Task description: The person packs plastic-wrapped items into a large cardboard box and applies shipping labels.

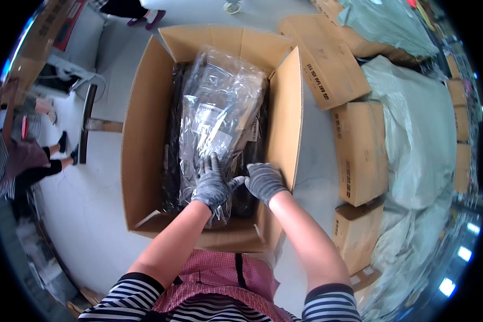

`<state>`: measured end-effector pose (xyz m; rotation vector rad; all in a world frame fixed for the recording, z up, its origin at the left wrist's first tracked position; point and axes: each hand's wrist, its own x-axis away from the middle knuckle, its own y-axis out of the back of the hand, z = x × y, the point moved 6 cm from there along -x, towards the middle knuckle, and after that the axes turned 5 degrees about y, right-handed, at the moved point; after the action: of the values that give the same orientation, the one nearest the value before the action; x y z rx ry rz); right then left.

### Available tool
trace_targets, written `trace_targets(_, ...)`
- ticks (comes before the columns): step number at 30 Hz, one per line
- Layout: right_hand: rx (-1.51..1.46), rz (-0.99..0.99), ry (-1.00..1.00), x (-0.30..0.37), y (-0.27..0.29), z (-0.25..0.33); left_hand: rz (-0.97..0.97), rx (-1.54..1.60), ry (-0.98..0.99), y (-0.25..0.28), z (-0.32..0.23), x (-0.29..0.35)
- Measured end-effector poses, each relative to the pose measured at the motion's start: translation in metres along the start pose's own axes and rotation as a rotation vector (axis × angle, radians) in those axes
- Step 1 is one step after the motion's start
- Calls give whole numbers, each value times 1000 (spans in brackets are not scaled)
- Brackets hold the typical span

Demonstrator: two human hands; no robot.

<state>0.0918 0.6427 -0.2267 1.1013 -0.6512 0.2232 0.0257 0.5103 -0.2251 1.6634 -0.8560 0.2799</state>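
The head view is looking down into an open cardboard box (pixel 145 134) whose four flaps are standing up, leaving little room beside the clear plastic package (pixel 220 107) of dark goods (a white label is sitting on its upper face) filling it. The left hand (pixel 213 185), gloved grey, is pressing flat and open on the package's near end, while the right hand (pixel 264 181) is curling over dark contents at the box's right wall, gripping nothing I can tell. Closed cartons (pixel 359 150) and grey-green sacks (pixel 418 129) are crowding the right, with bare pale floor (pixel 80 209) lying open to the left.

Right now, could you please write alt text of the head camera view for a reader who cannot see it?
Two gloved hands, left hand and right hand, press on a clear plastic bag of dark items inside an open cardboard box on a grey floor. Closed cartons and grey-green sacks lie to the right.
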Motion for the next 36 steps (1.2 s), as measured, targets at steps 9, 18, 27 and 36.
trace_targets(9,105,110,282,39,10,10,-11,57,504,-84,-5,-31)
trace_targets(18,259,472,325,40,-16,15,-305,93,355,-126,12,-22)
trace_targets(27,-269,139,110,-122,50,-55,-305,587,303,-77,51,-4)
trace_targets(36,90,278,-154,-285,125,-72,-271,828,430,-80,91,-4)
